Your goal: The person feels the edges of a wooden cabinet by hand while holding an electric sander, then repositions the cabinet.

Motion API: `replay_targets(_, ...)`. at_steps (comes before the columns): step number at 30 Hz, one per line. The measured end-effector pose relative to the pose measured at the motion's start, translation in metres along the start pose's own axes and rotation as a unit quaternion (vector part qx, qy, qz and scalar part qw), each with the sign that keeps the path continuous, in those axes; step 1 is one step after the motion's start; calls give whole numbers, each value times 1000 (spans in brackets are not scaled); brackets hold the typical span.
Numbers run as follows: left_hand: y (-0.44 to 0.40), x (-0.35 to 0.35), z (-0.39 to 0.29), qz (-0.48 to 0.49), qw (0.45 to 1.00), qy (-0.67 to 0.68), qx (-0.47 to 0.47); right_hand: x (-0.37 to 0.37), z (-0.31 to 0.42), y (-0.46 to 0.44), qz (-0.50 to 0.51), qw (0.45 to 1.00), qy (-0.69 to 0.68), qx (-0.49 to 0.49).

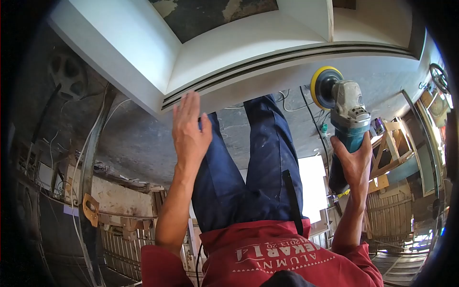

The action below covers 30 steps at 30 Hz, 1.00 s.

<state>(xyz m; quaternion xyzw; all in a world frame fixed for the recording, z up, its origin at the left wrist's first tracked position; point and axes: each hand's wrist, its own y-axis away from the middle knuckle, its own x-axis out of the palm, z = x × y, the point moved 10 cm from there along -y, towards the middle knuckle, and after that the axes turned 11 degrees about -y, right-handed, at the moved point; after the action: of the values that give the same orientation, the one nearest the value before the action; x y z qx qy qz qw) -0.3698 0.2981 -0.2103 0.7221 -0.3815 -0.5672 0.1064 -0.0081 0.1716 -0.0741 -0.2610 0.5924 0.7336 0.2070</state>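
My right hand [353,160] is wrapped round the teal body of an angle grinder [354,107] with a pale grey head. Its round black backing pad [326,87] has a yellow rim and faces left, close to the cabinet's pale front board. Whether the pad touches the board, I cannot tell. With fingers stretched out, my left hand [190,129] lies flat at the lower left corner of the white cabinet [229,60], its fingertips over the end of the dark grooves [287,58]. Nothing shows in that hand.
My legs [239,162] stand below the cabinet's front edge on a grey floor [138,143]. A dark cord [311,107] and pale cables run across the floor. Wooden frames [394,143] stand to the right; a metal post [93,158] with a hanging cable rises at left.
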Motion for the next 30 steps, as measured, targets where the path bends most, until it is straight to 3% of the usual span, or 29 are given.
replay_targets(7, 16, -9, -9, -3, 995, 84, 50, 40, 33, 26, 44, 999, -5, -19)
replay_targets(9, 20, -19, -4, -44, 996, 68, 27, 55, 46, 34, 64, 997, 1, -40)
replay_targets(11, 21, -21, 17, -82, 995, 56, 5, 79, 54, 45, 74, 995, -21, -58)
replay_targets(14, 33, -18, 39, -53, 992, 103, 40, 107, 58, 62, 73, 996, 4, -46)
replay_targets(17, 45, -41, 79, -74, 973, 216, 42, 145, 72, 81, 87, 994, 11, -64)
replay_targets(20, 70, -54, 142, -108, 963, 240, -54, 180, 91, 98, 108, 990, 33, -83)
replay_targets(24, 94, -48, 205, -111, 963, 219, -115, 212, 110, 110, 126, 986, 45, -100)
replay_targets(30, 94, -38, 224, -117, 956, 230, -136, 233, 118, 110, 157, 980, 85, -90)
